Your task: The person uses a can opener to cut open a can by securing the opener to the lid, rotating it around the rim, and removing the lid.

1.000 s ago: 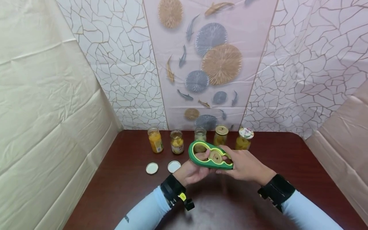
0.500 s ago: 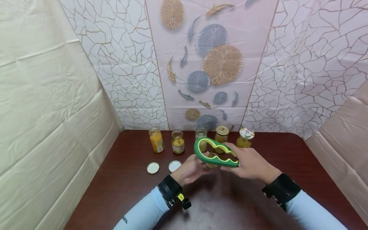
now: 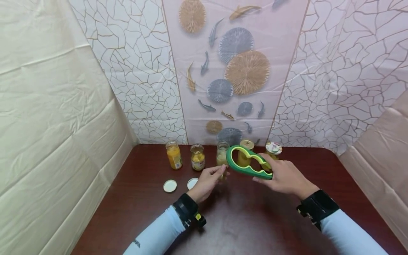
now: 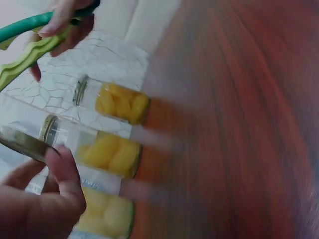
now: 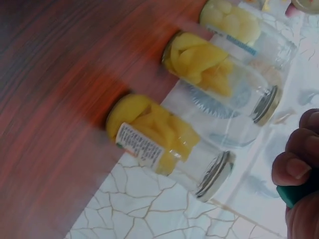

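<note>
The desk (image 3: 127,212), dark red-brown wood, fills the lower half of the head view; its near edge is cut off by the frame bottom. Both wrist views smear the wood into streaks, so I read no surface detail there.

A row of five jars runs along the back edge at centre frame. Two open jars (image 3: 174,154) (image 3: 197,157) of yellow fruit stand clear at the left. The third jar (image 3: 222,153) is partly covered by my left hand and the tool. The fourth, a gold-lidded jar (image 3: 246,146), shows only through the tool's large loop. The fifth, with a patterned lid (image 3: 273,148), is half hidden behind my right hand. Labels are too blurred to read in any view.

My right hand (image 3: 285,176) grips the narrow end of the green jar opener (image 3: 248,162), fingers curled round it, holding it in the air, tilted, just in front of the fourth jar. The right wrist view catches only fingertips and a sliver of green at lower right.

My left hand (image 3: 206,182) pinches a small metal lid (image 4: 22,143) between thumb and fingers, beside the third jar; in the head view the lid is hidden by the fingers.

Two white lids (image 3: 169,186) (image 3: 192,183) lie flat on the desk left of my left hand, apart from each other.
</note>
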A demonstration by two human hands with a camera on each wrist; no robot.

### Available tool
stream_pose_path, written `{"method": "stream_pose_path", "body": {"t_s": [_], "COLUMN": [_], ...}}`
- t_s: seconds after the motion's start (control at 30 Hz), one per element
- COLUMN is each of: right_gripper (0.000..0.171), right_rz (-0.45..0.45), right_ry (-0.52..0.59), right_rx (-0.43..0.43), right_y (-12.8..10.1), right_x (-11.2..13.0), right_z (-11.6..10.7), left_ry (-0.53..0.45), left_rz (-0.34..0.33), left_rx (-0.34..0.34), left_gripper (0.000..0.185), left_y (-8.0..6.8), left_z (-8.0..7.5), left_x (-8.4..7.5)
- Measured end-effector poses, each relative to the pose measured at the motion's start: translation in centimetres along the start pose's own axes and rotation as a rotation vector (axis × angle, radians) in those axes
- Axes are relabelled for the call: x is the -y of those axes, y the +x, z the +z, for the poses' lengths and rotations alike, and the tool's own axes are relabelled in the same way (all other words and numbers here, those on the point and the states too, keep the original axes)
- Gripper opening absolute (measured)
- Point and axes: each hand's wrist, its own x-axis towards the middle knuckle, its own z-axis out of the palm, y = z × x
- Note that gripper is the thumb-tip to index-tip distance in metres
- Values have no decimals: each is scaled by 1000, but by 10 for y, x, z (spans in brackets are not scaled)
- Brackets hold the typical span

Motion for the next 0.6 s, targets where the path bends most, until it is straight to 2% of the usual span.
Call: {"method": "stream_pose_path", "body": {"t_s": [0.07,0.2,0.27,0.3,0.5,0.53,0.6], "right_gripper": [83,84,85,84,84,84,83], "right_rz": [16,52,61,63,59,58,57], "right_ry": [2,13,13,14,15,16,17], "right_rx": [-8,-22,-26,-26,-24,-24,-25], "right_y": [-1,-2,-2,-1,0,0,0], "right_x": [-3,-9,-10,-10,-7,-7,-7], "right_z": [1,-3,-7,-8,-9,-9,-9], "left_ry": [183,575,737,825,1171,1191,1243], "left_rz": [32,101,155,188,241,230,249], "left_rx": [-45,-78,-68,-65,38,64,88], "left_gripper": [49,51,54,57,56,53,52], "left_y": [2,8,16,25,62,62,64], "left_z": [-1,-2,-3,-7,-25,-25,-26], "left_x": [2,6,13,26,82,80,84]}}
